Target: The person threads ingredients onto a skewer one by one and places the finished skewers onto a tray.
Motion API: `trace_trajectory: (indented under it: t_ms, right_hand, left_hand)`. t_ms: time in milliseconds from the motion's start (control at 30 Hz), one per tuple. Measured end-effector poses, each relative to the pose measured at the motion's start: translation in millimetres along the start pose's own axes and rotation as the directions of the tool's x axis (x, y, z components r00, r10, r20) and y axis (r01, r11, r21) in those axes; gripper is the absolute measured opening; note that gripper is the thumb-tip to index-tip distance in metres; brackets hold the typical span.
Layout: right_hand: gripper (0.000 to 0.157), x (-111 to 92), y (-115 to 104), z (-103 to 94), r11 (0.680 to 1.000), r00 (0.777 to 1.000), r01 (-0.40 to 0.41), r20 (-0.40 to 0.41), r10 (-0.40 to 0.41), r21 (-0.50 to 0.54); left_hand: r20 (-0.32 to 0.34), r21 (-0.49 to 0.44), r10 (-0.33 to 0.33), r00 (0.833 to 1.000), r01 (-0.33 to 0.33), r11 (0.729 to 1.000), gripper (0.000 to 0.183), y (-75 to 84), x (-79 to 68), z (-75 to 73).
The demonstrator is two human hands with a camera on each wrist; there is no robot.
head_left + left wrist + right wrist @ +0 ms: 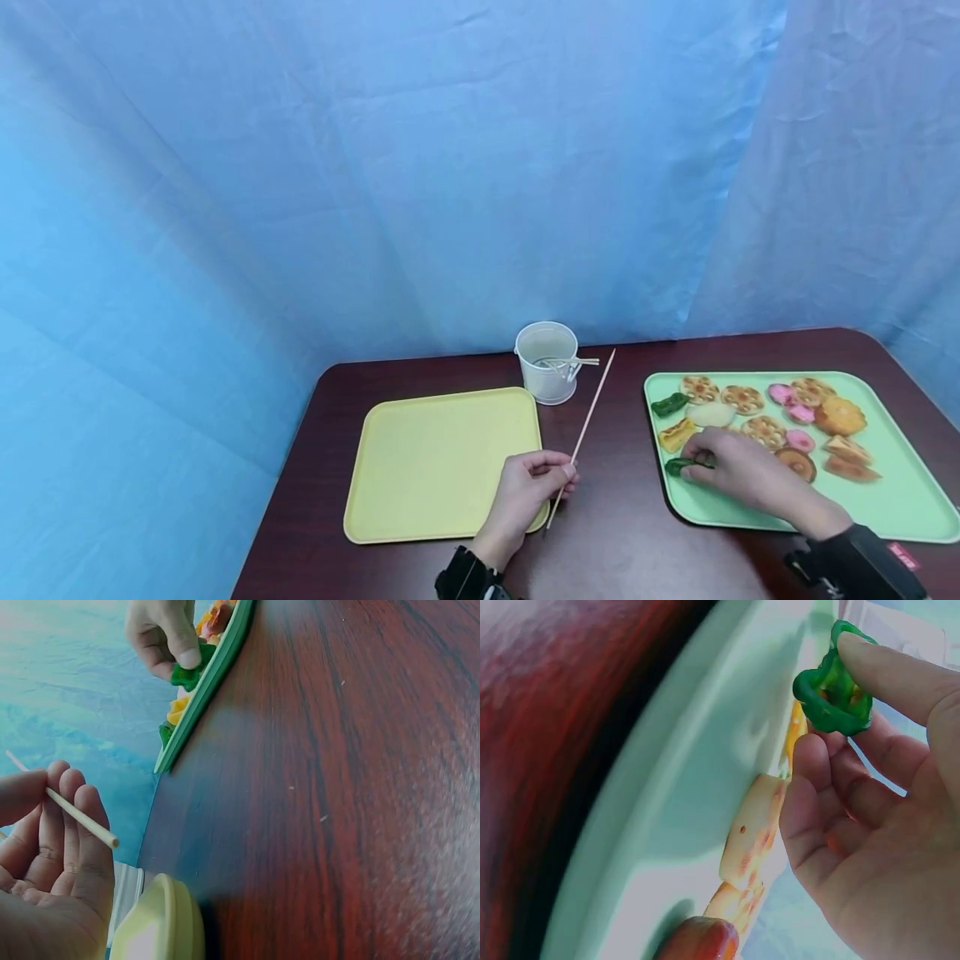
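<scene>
My left hand (525, 492) pinches a thin wooden skewer (594, 407) between thumb and fingers, beside the right edge of the yellow tray (427, 467). The skewer slants upward, its pointed end away from me; its blunt end (112, 842) shows in the left wrist view. Over the left part of the light green tray (903, 500), my right hand (750, 471) pinches a green pepper piece (832, 720) between thumb and fingertips. Behind that hand lie another green pepper piece (670, 404), a yellow folded piece (677, 435) and a pale oval slice (710, 414).
A small white bucket (551, 385) with several sticks in it stands behind the yellow tray. Lotus root slices (742, 400), pink pieces (800, 440), a round brown piece (797, 463) and a golden fritter-like piece (840, 415) share the green tray. Blue cloth (480, 208) hangs behind the dark table (615, 517).
</scene>
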State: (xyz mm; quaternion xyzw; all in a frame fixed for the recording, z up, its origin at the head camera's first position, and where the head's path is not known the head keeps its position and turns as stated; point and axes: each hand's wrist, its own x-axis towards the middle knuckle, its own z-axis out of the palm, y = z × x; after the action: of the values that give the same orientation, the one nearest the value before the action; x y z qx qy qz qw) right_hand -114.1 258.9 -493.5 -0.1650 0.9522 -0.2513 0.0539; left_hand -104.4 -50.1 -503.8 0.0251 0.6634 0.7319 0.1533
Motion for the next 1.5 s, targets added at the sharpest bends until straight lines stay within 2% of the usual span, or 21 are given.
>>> trace_trajectory:
  t_ms: [133,300,533,633,733,867,933,1033,1133,1233,1333,1367,1500]
  right_hand:
    - [0.014,2.3,-2.3,-4.8,0.995,0.999,-0.026,-0.017,0.027,0.092]
    - [0.028,4.8,-5.8,-9.7,0.967,0.998,-0.047,-0.025,0.055,0.252]
    - [0.052,11.1,-14.1,-15.4,0.922,0.984,-0.135,-0.058,0.166,0.364]
    - [0.058,12.3,-15.4,-16.3,0.886,0.975,-0.164,-0.066,0.212,0.433]
    - [0.065,12.9,-17.7,-17.2,0.832,0.961,-0.219,-0.036,0.275,0.510]
    - [0.074,13.7,-21.2,-17.2,0.729,0.942,-0.269,0.013,0.336,0.630]
    - [0.075,14.2,-22.4,-16.1,0.662,0.939,-0.257,0.021,0.343,0.704]
    - [0.067,14.9,-23.1,-13.4,0.522,0.944,-0.193,0.011,0.330,0.831]
    - [0.049,15.4,-22.6,-12.4,0.362,0.951,-0.130,0.013,0.308,0.923]
    - [0.032,14.9,-22.2,-13.2,0.236,0.954,-0.100,0.026,0.298,0.967]
    - [0.025,15.1,-23.2,-13.6,0.143,0.958,-0.069,0.026,0.284,0.987]
    - [0.024,15.3,-23.9,-13.6,0.121,0.960,-0.058,0.022,0.280,0.991]
    - [0.020,15.8,-26.5,-13.2,0.072,0.965,-0.021,0.002,0.262,0.997]
  left_hand:
    - [0.002,0.037,0.038,0.999,-0.038,0.999,0.031,1.3,-0.5,-0.8]
    - [0.012,0.067,0.077,0.997,-0.078,0.995,0.028,0.7,-1.0,-1.0]
    - [-0.050,0.129,0.115,0.992,-0.108,0.986,0.020,0.8,-1.3,-1.8]
    - [-0.060,0.166,0.130,0.990,-0.118,0.979,0.018,1.6,-2.0,-2.3]
    - [-0.059,0.216,0.154,0.986,-0.138,0.967,0.017,2.2,-3.5,-2.3]
    - [-0.048,0.290,0.193,0.980,-0.171,0.942,0.016,2.2,-5.7,-2.2]
    - [-0.041,0.315,0.204,0.978,-0.181,0.932,0.015,1.8,-6.5,-2.3]
    - [-0.030,0.338,0.213,0.977,-0.191,0.922,0.016,0.8,-7.1,-2.4]
    - [-0.018,0.366,0.220,0.975,-0.198,0.909,0.016,-0.4,-7.5,-2.4]
    - [0.007,0.401,0.223,0.975,-0.207,0.892,0.016,-1.6,-8.1,-2.5]
    - [0.036,0.434,0.224,0.974,-0.217,0.874,0.014,-2.4,-8.4,-2.7]
    - [0.042,0.442,0.225,0.974,-0.220,0.870,0.014,-2.5,-8.4,-2.8]
    - [0.050,0.468,0.226,0.973,-0.222,0.856,0.012,-2.5,-8.2,-2.2]
